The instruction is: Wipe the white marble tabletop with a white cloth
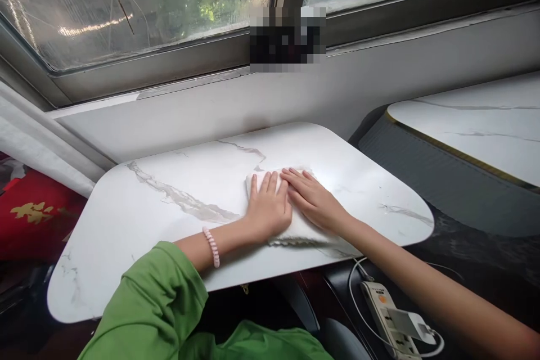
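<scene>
A white cloth (pixel 306 230) lies flat on a white marble-patterned tabletop (pixel 139 219), right of the middle. My left hand (pixel 270 206) presses down on its left part, fingers stretched out and pointing away from me. Beside it, my right hand (pixel 314 197) rests flat on the cloth with fingers extended toward the left hand. The fingertips of the right hand come close to the left index finger; whether they touch, I cannot tell. A pink beaded bracelet (pixel 211 247) circles my left wrist.
A window (pixel 160 5) and white wall (pixel 189 109) stand behind the table. To the right is another marble-patterned tabletop (pixel 485 124). A power strip (pixel 386 315) with a white charger and cable sits below the front edge. At left lie a red bag (pixel 37 208) and a white curtain (pixel 37 129).
</scene>
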The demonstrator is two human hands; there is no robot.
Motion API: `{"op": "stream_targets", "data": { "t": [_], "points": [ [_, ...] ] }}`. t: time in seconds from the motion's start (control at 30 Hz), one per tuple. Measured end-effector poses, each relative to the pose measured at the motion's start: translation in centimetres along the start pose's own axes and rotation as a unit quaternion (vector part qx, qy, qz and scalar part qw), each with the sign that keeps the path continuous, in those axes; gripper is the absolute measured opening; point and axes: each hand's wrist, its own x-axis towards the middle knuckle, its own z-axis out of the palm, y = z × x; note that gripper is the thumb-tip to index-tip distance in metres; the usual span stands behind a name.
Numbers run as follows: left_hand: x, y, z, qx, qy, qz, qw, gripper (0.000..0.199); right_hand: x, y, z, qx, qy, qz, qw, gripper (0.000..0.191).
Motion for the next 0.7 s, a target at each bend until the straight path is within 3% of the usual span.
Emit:
{"op": "stream_targets", "data": {
  "t": [0.2, 0.43, 0.57, 0.7],
  "points": [
    [5.3, -5.8, -0.6, 0.006, 0.009, -0.040, 0.999, 0.048, 8.0, -0.2, 2.2, -0.037, 0.002, 0.020, 0.999, 0.053],
    [10.9, -11.3, -0.8, 0.033, 0.043, -0.067, 0.996, 0.046, 16.4, 1.7, 4.3, -0.046, 0.037, -0.010, 0.998, 0.048],
    [13.0, -12.9, -0.8, 0.034, 0.073, -0.075, 0.994, 0.042, 19.1, 2.5, 4.8, -0.034, 0.066, -0.009, 0.997, 0.047],
    [13.8, -13.5, -0.8, 0.039, 0.088, -0.072, 0.993, 0.040, 19.7, 2.6, 4.9, -0.036, 0.065, 0.028, 0.997, 0.049]
  ]
}}
